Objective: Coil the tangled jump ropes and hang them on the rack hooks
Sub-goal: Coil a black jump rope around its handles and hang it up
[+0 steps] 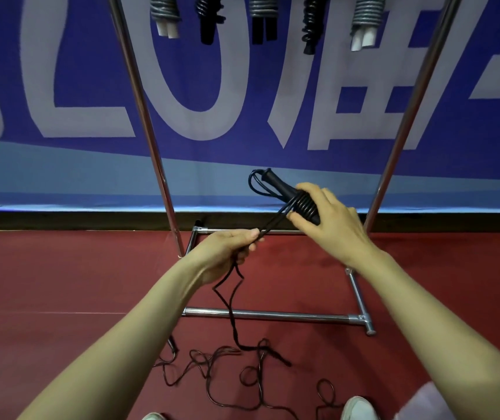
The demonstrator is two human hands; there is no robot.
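Rack base (273, 314) ahead, tangle (242, 359) underfoot, right fingers (307, 188) gripping handles (276, 181), left fingers (250, 234) pinching rope (274, 223)

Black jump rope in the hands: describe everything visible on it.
The black jump rope is a thin, rubbery-looking cord. Several tight turns are wound round its dark handle end, which points up-left with a small loop beside the tip. The right hand grips the wound part; strands run taut down-left to the left hand, which pinches them. Below, the cord hangs to the red floor and lies there in tangled loops.
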